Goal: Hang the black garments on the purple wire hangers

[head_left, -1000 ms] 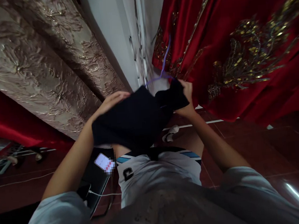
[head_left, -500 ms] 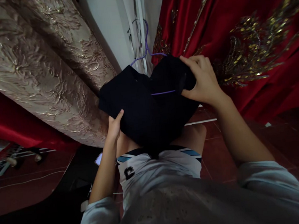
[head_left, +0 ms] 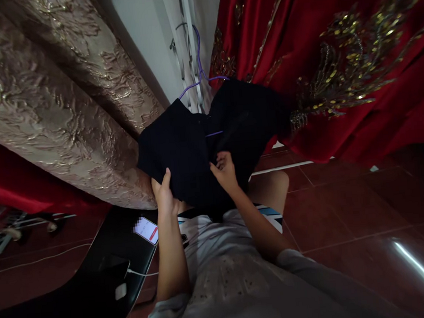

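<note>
Garment: a dark navy cloth garment hangs on a thin purple wire hanger, whose hook rises toward twelve o'clock against the white wall strip.
Left hand: the left hand, at seven o'clock of the garment, has its grip clamped on the lower hem, thumb over the cloth.
Right hand: the right hand, at six o'clock, pinches the lower middle fold, fingers closed on the fabric.
Progress: judged from the frame, the garment already sits on the hanger, its shoulders spread; the lower part is bunched and not yet smoothed.
Surroundings: a red gold-embroidered satin drape at two o'clock touches the garment's edge; a beige embossed brocade curtain at ten o'clock; a lit phone on a black glossy tabletop at eight o'clock; red tiled floor.
</note>
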Available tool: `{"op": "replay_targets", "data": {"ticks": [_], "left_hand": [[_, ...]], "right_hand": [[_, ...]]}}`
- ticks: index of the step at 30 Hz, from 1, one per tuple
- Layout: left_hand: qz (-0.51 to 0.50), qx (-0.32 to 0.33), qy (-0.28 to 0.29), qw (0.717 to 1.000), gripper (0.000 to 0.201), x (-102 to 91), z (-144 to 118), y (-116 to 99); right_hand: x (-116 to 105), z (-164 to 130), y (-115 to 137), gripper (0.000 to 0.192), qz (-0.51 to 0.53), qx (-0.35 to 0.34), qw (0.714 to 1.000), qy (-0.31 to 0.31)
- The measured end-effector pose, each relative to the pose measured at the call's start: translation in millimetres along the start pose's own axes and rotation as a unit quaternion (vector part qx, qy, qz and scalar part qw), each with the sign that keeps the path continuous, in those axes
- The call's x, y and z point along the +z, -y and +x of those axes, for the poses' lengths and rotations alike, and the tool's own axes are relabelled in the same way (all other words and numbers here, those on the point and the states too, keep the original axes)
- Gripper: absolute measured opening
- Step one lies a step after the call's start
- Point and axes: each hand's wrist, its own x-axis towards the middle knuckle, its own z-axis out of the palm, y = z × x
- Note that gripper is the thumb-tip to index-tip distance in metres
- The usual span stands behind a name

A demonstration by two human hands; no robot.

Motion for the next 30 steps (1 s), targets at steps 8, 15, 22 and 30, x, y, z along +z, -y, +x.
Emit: {"op": "replay_targets", "data": {"ticks": [8,15,22,30], "left_hand": [[0.144,0.197,-0.044,0.969,0.042,-3.0,-1.9,23.3],[0.272,0.138,0.191,0.933,0.016,21.9,-27.8,64.4],[0.237,0.117,0.23,0.937,0.014,44.7,-38.8,72.3],[0.246,0.159,0.232,0.928,0.008,44.8,-35.1,64.8]], "right_hand": [[-26.0,-18.6,-16.8,0.046,0.008,0.096,0.981,0.169],[-37.7,-27.8,4.8,0.05,0.018,0.072,0.978,0.197],[-42.4,-11.5,29.4,0.038,0.074,0.069,0.956,0.275],[-42.7,-0.9,45.4,0.032,0.106,0.097,0.941,0.305]]}}
